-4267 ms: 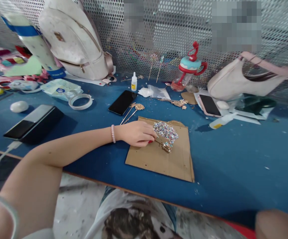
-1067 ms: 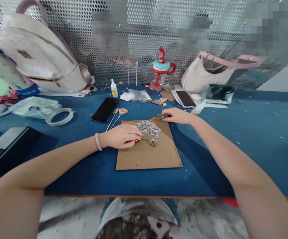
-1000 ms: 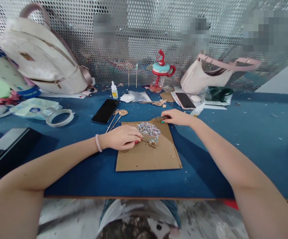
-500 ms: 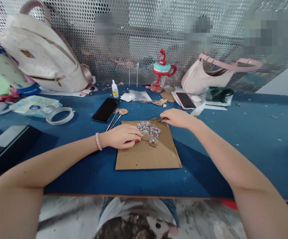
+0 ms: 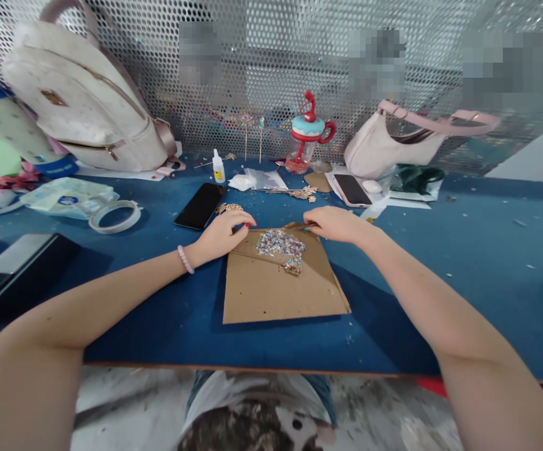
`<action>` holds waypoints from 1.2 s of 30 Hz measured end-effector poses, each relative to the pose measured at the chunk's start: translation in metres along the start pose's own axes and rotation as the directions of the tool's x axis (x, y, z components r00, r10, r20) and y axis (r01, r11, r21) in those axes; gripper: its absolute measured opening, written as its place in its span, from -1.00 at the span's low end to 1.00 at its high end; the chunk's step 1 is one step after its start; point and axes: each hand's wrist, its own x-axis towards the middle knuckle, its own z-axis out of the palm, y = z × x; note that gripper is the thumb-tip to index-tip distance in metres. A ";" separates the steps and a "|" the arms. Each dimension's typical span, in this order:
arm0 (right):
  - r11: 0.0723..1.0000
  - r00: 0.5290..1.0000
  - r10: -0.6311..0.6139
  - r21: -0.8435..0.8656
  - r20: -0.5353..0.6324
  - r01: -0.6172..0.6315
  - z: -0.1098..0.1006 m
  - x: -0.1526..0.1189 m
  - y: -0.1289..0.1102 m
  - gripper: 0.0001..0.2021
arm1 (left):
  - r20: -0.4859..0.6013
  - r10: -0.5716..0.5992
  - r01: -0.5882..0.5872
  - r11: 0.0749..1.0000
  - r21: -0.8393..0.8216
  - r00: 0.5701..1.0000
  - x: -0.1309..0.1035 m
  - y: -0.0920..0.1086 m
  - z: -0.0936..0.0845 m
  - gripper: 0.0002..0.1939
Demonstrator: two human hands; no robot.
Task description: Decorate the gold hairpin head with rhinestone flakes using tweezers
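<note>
A sheet of cardboard (image 5: 278, 299) lies before me, bearing a heap of small glittering gems (image 5: 275, 243). Across it rests a hairpin (image 5: 293, 268), its stick pointing left and its ornamental head by the heap's lower right. My left hand (image 5: 227, 235) is at the far left corner of the cardboard, thumb and forefinger closed at its edge. Over the far right edge, my right hand (image 5: 330, 223) is closed round a thin dark tool that looks like tweezers (image 5: 306, 226), partly hidden by the fingers.
Left of the cardboard are a black phone (image 5: 200, 205), more hairpins (image 5: 228, 208) and a tape roll (image 5: 114, 217). Behind stand a small glue bottle (image 5: 218, 168) and a red-handled cup (image 5: 306, 134). A backpack (image 5: 83, 106) and a handbag (image 5: 393, 144) flank the back.
My left hand has let go of the hairpin and moved up and left to the cardboard's corner. The cardboard has turned and shifted slightly right. My right hand has hardly moved.
</note>
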 end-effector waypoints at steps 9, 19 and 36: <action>0.999 1.000 -0.024 0.030 -0.008 0.024 0.002 0.001 0.008 -0.70 | 0.109 -0.118 0.112 0.992 0.057 0.987 0.000 -0.002 0.003 -0.68; 0.997 0.999 -0.051 0.062 -0.015 0.052 -0.002 -0.001 0.011 -0.67 | 0.093 -0.017 0.009 0.997 0.081 0.996 0.002 0.000 0.002 -0.69; 0.995 0.993 -0.088 0.061 0.080 0.084 -0.030 -0.021 -0.014 -0.74 | 0.343 0.457 -0.519 0.848 0.112 0.821 -0.001 0.030 -0.009 -0.79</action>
